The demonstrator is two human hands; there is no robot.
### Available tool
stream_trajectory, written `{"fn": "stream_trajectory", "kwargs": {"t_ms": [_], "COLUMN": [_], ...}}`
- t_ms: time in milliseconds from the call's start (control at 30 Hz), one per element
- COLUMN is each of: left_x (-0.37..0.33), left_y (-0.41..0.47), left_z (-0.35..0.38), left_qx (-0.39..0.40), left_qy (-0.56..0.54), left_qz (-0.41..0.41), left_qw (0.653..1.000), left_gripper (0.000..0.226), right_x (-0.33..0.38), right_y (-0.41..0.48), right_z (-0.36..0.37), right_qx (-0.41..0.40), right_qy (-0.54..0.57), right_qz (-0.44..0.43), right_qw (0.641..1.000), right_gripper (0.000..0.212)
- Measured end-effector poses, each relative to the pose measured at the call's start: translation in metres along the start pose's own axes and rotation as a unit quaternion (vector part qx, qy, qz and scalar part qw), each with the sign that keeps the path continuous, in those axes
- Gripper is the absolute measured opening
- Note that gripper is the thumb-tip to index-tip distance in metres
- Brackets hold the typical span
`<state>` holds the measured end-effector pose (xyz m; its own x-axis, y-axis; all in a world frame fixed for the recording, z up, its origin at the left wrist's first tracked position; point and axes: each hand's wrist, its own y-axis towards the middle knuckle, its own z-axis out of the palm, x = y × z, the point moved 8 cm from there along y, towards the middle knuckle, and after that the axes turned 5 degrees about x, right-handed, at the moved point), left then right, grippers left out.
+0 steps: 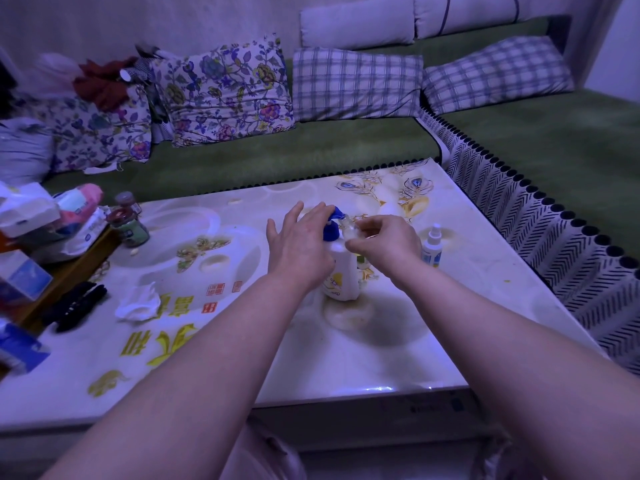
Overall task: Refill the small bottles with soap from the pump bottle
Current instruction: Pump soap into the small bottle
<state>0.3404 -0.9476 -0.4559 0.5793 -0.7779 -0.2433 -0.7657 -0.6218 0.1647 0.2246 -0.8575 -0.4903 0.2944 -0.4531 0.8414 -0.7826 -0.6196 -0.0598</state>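
One pump bottle [341, 271], well inside table [346, 358] edges; right hand [388, 240] pinches small bottle [349, 231].

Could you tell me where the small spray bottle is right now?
In the head view, the spray bottle stands on the table just right of the right hand.
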Motion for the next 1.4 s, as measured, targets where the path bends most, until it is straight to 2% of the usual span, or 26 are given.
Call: {"fn": "stream_trajectory", "kwargs": {"t_ms": [600, 867, 1133, 1300, 1400], "left_x": [-0.0036, -0.0035, -0.0027, -0.0034, -0.0037], "left_y": [0.0029, 0.0036, 0.0001, 0.0001, 0.0002], "left_z": [-0.0011, -0.0047, -0.0044, -0.0050, -0.0036], "left_qx": [0.009, -0.012, -0.015, -0.017, -0.018], "left_qy": [0.059, -0.006, -0.011, -0.019, -0.024], "left_qz": [0.009, 0.010, 0.009, 0.007, 0.004], "left_qw": [0.998, 1.000, 1.000, 1.000, 1.000], "left_gripper": [0.066, 0.066, 0.069, 0.068, 0.067], "right_x": [-0.0031, -0.0032, -0.0073, -0.0063, -0.0025], "right_y": [0.0010, -0.0002, -0.0009, -0.0015, -0.0011], "right_z": [-0.0008, -0.0011, 0.0015, -0.0006, -0.0024], "right_qx": [0.007, 0.000, 0.004, -0.005, -0.008], "right_qy": [-0.037, -0.019, 0.012, 0.041, 0.056], "right_qz": [0.015, 0.013, 0.026, 0.023, 0.011], "right_qw": [0.999, 1.000, 1.000, 0.999, 0.998], "right_gripper": [0.029, 0.036, 0.035, 0.028, 0.033]}}
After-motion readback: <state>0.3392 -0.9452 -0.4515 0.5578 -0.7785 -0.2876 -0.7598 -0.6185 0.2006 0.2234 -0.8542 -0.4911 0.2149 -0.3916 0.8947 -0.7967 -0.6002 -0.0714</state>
